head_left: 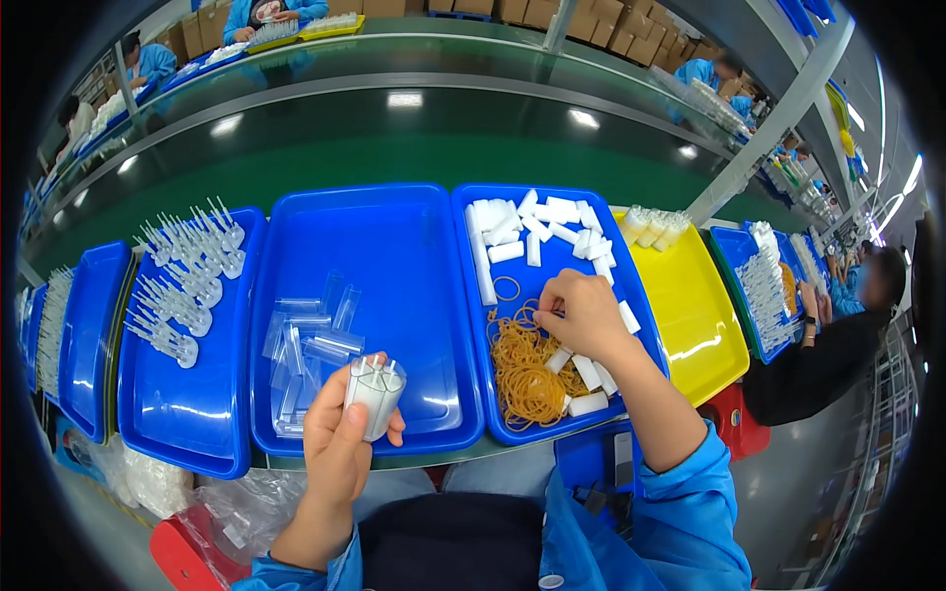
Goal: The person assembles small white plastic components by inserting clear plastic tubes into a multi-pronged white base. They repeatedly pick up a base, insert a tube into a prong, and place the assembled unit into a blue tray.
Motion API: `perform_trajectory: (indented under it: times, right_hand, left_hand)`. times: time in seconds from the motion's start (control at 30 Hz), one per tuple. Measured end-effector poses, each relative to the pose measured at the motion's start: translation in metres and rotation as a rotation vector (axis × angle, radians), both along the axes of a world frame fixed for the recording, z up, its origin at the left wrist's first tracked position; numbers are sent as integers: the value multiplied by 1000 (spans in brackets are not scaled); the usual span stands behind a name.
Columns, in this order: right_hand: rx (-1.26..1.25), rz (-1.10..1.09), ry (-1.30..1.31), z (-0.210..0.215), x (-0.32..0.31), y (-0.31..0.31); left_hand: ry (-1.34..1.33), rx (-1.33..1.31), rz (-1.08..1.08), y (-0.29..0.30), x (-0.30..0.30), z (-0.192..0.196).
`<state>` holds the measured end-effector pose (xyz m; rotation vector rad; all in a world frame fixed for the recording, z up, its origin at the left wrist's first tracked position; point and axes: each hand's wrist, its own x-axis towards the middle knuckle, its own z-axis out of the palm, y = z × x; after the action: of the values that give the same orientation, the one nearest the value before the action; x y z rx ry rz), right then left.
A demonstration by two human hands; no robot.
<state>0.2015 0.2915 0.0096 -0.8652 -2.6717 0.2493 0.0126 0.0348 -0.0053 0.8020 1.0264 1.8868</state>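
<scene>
My left hand [333, 435] is wrapped round a short clear plastic cylinder [376, 396] with white parts inside, tilted with its end facing up. It is over the near edge of a blue tray [409, 266] in which several clear plastic tubes [307, 340] lie loose. In the blue tray [564, 433] to the right, my right hand [581, 313] pinches above a heap of tan rubber bands [537, 379]. A thin strand of band meets the fingertips, which partly hide it. White foam-like blocks [552, 222] lie behind the hand, and more rest beside the bands under my wrist.
On the left, a blue tray [222, 414] bears white discs with thin stems [187, 286]. A yellow tray [705, 330] at right has several white-filled cylinders [655, 229] at its far end. Behind the trays runs a green conveyor belt [394, 148]. A person in dark clothing [828, 369] sits at right.
</scene>
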Motion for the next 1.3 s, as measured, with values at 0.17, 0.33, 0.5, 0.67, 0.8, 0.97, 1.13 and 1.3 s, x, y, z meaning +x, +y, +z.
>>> perform_trajectory:
  times: [0.17, 0.33, 0.5, 0.67, 0.8, 0.97, 1.13, 1.3]
  right_hand:
    - [-222, -67, 237, -1, 2, 9]
    - [-84, -13, 121, 27, 9, -10]
    - [-366, 279, 185, 42, 16, -38]
    - [-123, 215, -30, 27, -4, -55]
    - [-156, 149, 245, 21, -2, -36]
    - [-451, -4, 393, 26, 11, -35]
    - [-463, -141, 369, 33, 20, -35]
    - [-254, 84, 351, 39, 13, -56]
  left_hand:
    - [-15, 5, -21, -1, -3, -3]
    - [-20, 6, -37, -3, -3, -2]
    - [13, -8, -54, -1, -3, -4]
    - [37, -21, -75, 0, -1, -2]
    - [19, 6, -55, -1, -3, -5]
    - [38, 23, -2, 1, 0, -5]
    - [74, 8, -19, 1, 0, -5]
    - [121, -27, -3, -1, 1, -6]
